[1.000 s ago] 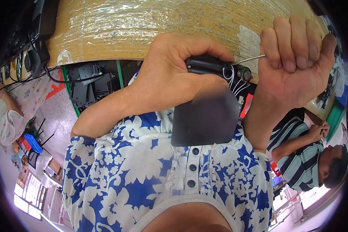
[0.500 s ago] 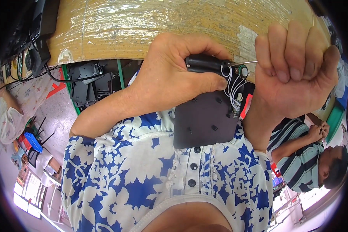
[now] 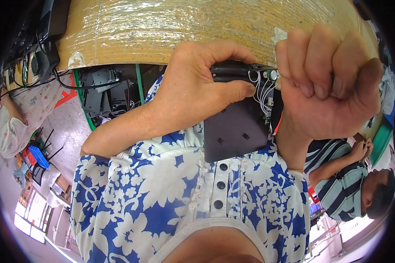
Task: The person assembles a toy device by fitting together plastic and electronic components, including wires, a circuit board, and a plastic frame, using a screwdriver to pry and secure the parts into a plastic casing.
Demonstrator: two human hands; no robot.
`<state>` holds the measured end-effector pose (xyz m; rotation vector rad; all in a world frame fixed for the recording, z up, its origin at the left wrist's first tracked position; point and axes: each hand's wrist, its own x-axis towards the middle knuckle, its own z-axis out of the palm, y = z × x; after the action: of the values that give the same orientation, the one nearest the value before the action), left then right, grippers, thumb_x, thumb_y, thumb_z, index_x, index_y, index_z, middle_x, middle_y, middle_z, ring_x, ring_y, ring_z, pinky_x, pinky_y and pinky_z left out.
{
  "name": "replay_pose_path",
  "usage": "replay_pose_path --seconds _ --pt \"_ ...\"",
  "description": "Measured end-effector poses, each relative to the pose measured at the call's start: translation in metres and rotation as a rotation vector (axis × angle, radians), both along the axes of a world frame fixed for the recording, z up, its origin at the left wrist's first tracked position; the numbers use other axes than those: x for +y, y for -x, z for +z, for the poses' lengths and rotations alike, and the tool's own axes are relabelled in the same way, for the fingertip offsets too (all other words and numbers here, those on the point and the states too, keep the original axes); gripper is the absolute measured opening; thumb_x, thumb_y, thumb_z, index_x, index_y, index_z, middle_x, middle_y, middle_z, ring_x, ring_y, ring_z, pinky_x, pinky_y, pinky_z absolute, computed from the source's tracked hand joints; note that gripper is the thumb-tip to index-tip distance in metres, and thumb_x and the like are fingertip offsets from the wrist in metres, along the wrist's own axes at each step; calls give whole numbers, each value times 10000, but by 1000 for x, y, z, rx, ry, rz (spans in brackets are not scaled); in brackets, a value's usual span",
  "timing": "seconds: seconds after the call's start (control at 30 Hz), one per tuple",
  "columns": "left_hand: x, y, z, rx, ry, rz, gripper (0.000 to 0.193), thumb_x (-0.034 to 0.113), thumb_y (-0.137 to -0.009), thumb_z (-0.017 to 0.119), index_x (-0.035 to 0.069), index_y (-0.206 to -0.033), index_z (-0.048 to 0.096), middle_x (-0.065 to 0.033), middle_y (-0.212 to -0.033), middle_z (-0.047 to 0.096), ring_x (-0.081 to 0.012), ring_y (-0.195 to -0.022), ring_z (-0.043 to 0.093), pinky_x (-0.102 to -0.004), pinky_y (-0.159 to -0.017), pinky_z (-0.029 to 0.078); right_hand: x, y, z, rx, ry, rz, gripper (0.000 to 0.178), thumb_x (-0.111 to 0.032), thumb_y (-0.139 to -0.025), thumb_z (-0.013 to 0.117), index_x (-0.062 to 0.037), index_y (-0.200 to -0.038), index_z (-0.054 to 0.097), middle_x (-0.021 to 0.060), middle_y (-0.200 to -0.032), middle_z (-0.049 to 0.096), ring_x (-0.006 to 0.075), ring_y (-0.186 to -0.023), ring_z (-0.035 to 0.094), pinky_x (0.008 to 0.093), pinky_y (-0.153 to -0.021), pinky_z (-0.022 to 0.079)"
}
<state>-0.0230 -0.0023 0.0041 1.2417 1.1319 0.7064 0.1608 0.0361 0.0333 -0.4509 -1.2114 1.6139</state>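
My left hand point(image 3: 202, 81) grips a black device part point(image 3: 227, 71), a rounded black body with a flat dark plate point(image 3: 235, 131) hanging below it toward my shirt. Thumb and fingers close round the body from the left. White wires point(image 3: 262, 94) loop from its right end down to a small connector on the plate's edge. A small round silver component point(image 3: 273, 75) sits by the wires. My right hand point(image 3: 329, 83), palm up with curled fingers, holds a thin metal tool point(image 3: 264, 68) whose shaft reaches the body's right end. Its handle is hidden in my fingers.
A film-wrapped table point(image 3: 131, 35) lies ahead. Under its edge a green-edged bin point(image 3: 107, 94) holds several dark plates. Black equipment with a cable point(image 3: 85, 87) stands at the left. Another person in a striped shirt point(image 3: 338, 171) sits at the right; a further person's arm shows far left.
My right hand has moved left, bringing the metal tool further over the device part. The plate's lower edge has tilted and risen slightly; my left hand keeps its grip.
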Motion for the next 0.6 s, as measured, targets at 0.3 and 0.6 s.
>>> replay_pose_path --seconds 0.3,0.6 --pt "-2 -5 -4 -65 -44 97 265 44 -734 792 -9 -987 737 -101 -841 744 -130 -773 693 -281 -725 553 4 1 -3 -7 -40 101 474 -459 -1080 362 -155 -719 405 -2 -665 413 112 -579 300 271 -564 269" --pt "-3 -5 -4 -11 -112 28 306 5 -763 817 14 -1061 746 -15 -923 753 -51 -844 655 -228 -777 540 -5 -3 4 4 98 55 468 -452 -1071 370 -154 -712 393 -4 -652 394 113 -580 284 279 -571 260"
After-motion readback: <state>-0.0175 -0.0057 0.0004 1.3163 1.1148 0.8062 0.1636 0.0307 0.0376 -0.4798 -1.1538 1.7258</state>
